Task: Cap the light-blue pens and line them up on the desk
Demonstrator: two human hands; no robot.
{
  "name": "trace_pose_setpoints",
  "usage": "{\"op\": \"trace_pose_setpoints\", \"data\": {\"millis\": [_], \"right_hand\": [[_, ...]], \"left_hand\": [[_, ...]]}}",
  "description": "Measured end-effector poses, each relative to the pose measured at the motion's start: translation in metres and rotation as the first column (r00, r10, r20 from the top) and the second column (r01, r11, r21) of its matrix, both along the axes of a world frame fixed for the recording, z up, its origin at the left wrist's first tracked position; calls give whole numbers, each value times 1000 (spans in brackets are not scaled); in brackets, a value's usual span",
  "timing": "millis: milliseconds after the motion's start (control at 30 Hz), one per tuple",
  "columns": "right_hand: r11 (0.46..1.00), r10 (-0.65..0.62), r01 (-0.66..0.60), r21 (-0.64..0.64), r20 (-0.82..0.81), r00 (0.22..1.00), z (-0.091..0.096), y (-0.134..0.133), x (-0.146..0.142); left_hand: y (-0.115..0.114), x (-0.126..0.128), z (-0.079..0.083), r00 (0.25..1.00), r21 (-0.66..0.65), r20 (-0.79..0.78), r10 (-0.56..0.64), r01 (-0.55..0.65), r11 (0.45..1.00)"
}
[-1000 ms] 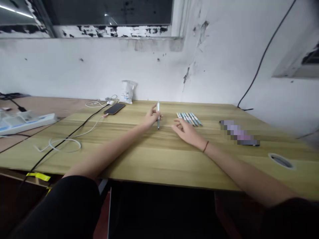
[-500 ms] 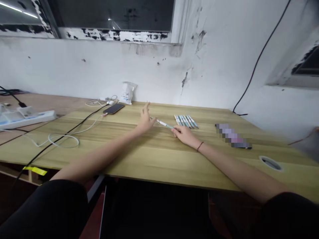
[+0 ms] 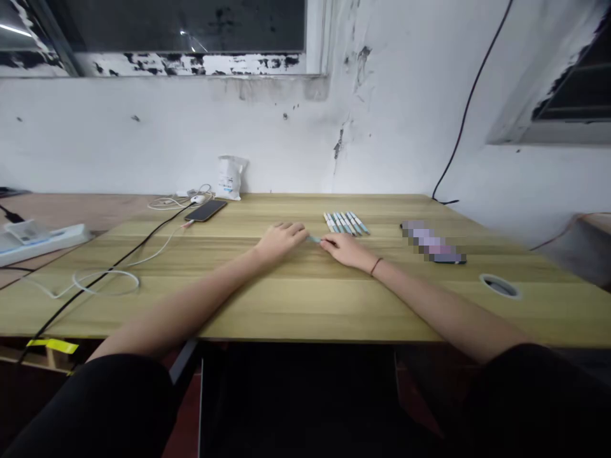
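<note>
The pen (image 3: 314, 239) runs between the two hands, a short pale-blue stretch showing. The right hand (image 3: 351, 250) pinches one end. The left hand (image 3: 281, 240) covers the other; whether it grips cannot be told. Half a second ago its fingers were spread and more barrel showed. Just beyond the right hand lie similar pens (image 3: 346, 223), their labels unreadable. Farther off, behind the left hand, a white packet (image 3: 230, 178) bears blue print too small to read.

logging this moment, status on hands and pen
Left hand over pen, right hand pinching its end. Pen mostly hidden. Other pens beyond, not in the way.
</note>
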State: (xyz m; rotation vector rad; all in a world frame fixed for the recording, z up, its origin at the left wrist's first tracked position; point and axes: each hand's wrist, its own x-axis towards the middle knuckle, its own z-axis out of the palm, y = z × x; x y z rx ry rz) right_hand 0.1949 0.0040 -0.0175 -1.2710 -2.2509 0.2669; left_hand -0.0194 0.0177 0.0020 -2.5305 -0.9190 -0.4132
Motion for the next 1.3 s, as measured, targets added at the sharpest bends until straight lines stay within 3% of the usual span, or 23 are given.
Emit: {"op": "trace_pose_setpoints", "data": {"millis": [300,533,700,800,933,1033,1167,1300], "right_hand": [[978,-82,68,199,61,995,-10,-1,-4],[996,24,-24,-83,1,1000,0,-1,-3],[993,-98,86,85,151,984,1,-2,0],[979,-126,87,182,216,968,0,-5,-1],[971,-98,45,234,221,970,-1,-7,-3],[985,-41,16,169,141,989,-1,-8,-4],[998,38,-38,-40,6,999,2,-7,-4],[1000,-16,16,11,-18,1000,6,-4,-1]], "left_hand": [[-9,4,-8,991,-59,-4,133,-133,989],[-12,2,2,1000,72,-23,20,-18,997],[-17,9,-2,995,-16,-66,79,-80,997],[-19,9,-4,993,-115,22,120,-117,986],[-20,3,0,991,-241,116,60,-31,970],[-19,0,6,994,-227,92,52,-30,974],[-17,3,11,998,-80,5,66,-65,995],[-14,2,13,996,-53,-32,80,-81,995]]}}
